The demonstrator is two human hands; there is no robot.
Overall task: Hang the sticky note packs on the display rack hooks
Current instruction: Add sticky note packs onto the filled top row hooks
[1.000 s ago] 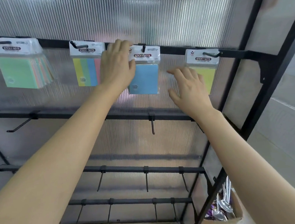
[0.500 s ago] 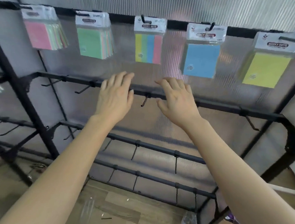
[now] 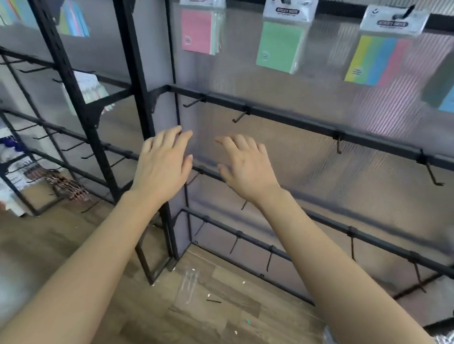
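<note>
As nothing is carried, the left hand (image 3: pixel 162 163) and right hand (image 3: pixel 247 167) are held spread and empty before bare hooks (image 3: pixel 240 115); sticky note packs (image 3: pixel 281 45) are hung above.

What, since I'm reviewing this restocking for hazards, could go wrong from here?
1. The left hand and the right hand are open and empty, near a bare black metal hook jutting from the black rail. Reaching past it could jab or snag a finger.
2. A clear plastic wrapper lies on the wooden floor. Stepping on it might cause a slip.
</note>
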